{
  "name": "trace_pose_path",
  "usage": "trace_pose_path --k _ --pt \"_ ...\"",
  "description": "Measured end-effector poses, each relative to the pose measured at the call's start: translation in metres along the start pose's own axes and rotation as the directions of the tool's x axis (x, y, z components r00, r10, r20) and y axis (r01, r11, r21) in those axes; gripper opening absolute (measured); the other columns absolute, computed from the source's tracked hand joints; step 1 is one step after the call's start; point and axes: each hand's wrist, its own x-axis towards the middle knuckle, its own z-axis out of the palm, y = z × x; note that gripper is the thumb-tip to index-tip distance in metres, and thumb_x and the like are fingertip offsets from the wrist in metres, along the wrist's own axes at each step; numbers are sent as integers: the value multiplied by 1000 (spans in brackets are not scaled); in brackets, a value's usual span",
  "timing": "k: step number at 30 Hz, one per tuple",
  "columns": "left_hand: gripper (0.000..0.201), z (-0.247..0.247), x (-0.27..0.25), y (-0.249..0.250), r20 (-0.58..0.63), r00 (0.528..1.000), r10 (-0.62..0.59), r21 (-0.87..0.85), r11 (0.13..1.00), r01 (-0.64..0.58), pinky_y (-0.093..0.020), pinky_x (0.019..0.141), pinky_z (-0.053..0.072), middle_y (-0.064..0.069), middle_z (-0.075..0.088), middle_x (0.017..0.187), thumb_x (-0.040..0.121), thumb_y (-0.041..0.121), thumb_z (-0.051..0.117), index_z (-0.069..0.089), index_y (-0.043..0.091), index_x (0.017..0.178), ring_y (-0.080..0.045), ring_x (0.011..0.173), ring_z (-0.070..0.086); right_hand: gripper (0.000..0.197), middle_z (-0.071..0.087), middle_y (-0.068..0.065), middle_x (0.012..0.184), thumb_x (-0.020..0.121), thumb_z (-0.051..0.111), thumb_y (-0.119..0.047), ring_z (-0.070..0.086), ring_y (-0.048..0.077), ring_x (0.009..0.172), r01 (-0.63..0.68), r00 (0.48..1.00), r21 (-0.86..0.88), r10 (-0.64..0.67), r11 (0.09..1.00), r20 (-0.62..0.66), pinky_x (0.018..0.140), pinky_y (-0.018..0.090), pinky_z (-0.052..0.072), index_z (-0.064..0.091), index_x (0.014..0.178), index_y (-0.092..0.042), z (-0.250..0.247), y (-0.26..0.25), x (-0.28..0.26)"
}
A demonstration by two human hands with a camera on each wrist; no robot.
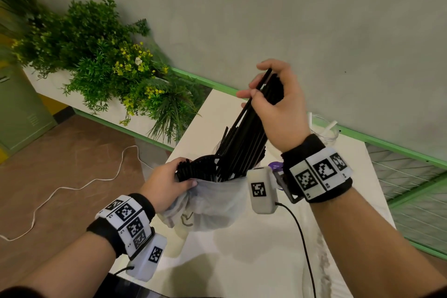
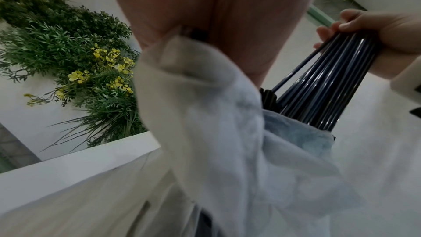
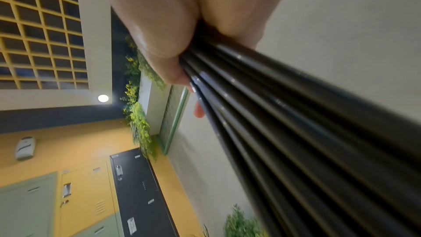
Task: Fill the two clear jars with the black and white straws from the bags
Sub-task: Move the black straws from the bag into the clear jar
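My left hand (image 1: pixel 167 182) grips the rim of a pale cloth bag (image 1: pixel 212 203) held above the white table (image 1: pixel 266 261); black straws stick out of its mouth. My right hand (image 1: pixel 273 101) is raised above the bag and holds a bundle of black straws (image 1: pixel 244 138) by the upper ends, their lower ends still inside the bag. In the left wrist view the bag (image 2: pixel 216 132) fills the middle and the bundle (image 2: pixel 330 82) rises to the right hand (image 2: pixel 376 33). The right wrist view shows the bundle (image 3: pixel 296 123) running from my right hand (image 3: pixel 182 24). A clear jar (image 1: pixel 325 129) with a white straw stands behind my right wrist.
A planter of green plants with yellow flowers (image 1: pixel 108 60) lines the wall at the left. A green rail (image 1: pixel 362 138) and wire grid (image 1: pixel 411 181) border the table at the right. A white cable (image 1: pixel 72 186) lies on the brown floor. A purple item (image 1: pixel 275 167) lies by my right wrist.
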Motion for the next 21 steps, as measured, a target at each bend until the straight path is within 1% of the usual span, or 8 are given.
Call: trace_pose_path --k 2,5,8,10,13,16,19,21 --pt "35 -1 2 1 -2 1000 -1 18 1000 1 -31 80 48 1 68 98 80 21 74 59 23 111 -18 93 62 35 55 8 92 87 50 11 71 25 85 23 999 21 -22 1000 -33 80 57 53 48 113 -13 -8 -6 9" --pt "33 -4 4 2 9 1000 -5 61 998 4 -36 78 51 -1 69 95 79 23 74 59 23 109 -21 88 64 36 53 11 91 86 48 13 71 30 85 50 993 69 -42 996 -110 78 60 53 46 112 -11 -21 -10 17" --pt "32 -6 4 1 26 1000 -16 66 998 14 -40 80 52 -2 69 94 80 24 73 59 23 108 -22 86 65 34 53 10 90 87 48 13 71 32 85 79 976 106 -55 991 -212 74 54 57 44 112 -11 -34 -14 19" --pt "32 -8 4 -1 32 999 -18 60 998 16 -40 82 51 -1 69 96 80 24 73 59 23 109 -20 89 64 33 53 8 89 88 48 11 71 32 86 100 961 129 -62 987 -269 74 50 58 43 112 -11 -41 -15 21" --pt "35 -8 3 -2 39 999 -12 62 998 9 -39 84 50 0 69 99 80 24 73 59 22 112 -19 93 63 33 54 6 89 88 49 10 70 34 87 109 944 159 -52 981 -327 76 50 58 44 110 -15 -45 -11 25" --pt "37 -9 2 -2 50 999 -7 54 999 4 -40 86 50 -1 69 100 80 23 74 59 22 114 -19 95 63 33 53 8 89 88 48 11 70 35 88 103 918 183 -23 978 -395 76 51 57 44 110 -13 -47 -3 26" --pt "35 -11 -1 -6 58 998 -9 31 999 7 -39 88 50 1 69 101 80 20 74 57 28 109 -18 97 63 33 54 8 90 88 47 10 70 34 89 104 897 159 -23 982 -442 77 52 57 44 111 -13 -49 10 25" --pt "35 -14 -3 -10 46 999 -19 30 999 18 -37 89 50 3 68 101 80 19 74 54 38 102 -16 96 62 33 54 7 90 88 47 10 70 31 89 81 897 111 -24 990 -441 79 47 57 42 113 -12 -47 22 18"
